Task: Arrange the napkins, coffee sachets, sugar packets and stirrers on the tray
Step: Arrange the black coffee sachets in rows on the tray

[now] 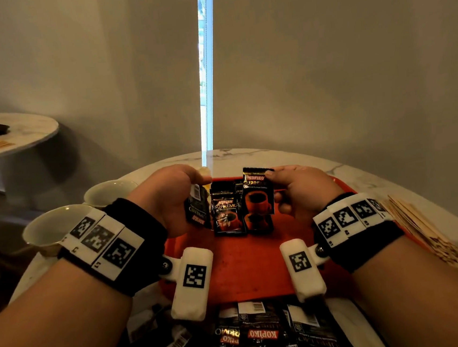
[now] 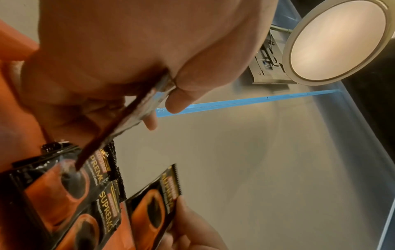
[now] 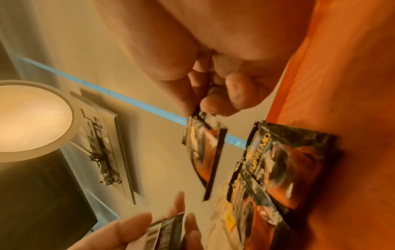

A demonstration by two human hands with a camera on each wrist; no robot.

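The red tray [image 1: 247, 263] lies on the marble table [image 1: 362, 177], its near half bare; sachets reading "KOPIKO SUPREMO" [image 1: 227, 215] overlap at its far end; the left hand [image 1: 168, 198] pinches a reversed sachet [image 1: 197, 207]; the right hand [image 1: 302, 191] pinches another [image 1: 258, 193] above them; loose sachets [image 1: 260, 335] are heaped nearest; stirrers [image 1: 423, 233] rest beside the tray's right edge; two cups [image 1: 56, 226] stand left.

Bare tray [image 1: 244, 261] floor is lying open at lower centre. Sachets [image 1: 227, 214] are blocking upper centre; cups [image 1: 59, 226] are crowding the left, stirrers [image 1: 423, 230] the right, loose packets [image 1: 254, 336] the bottom edge.
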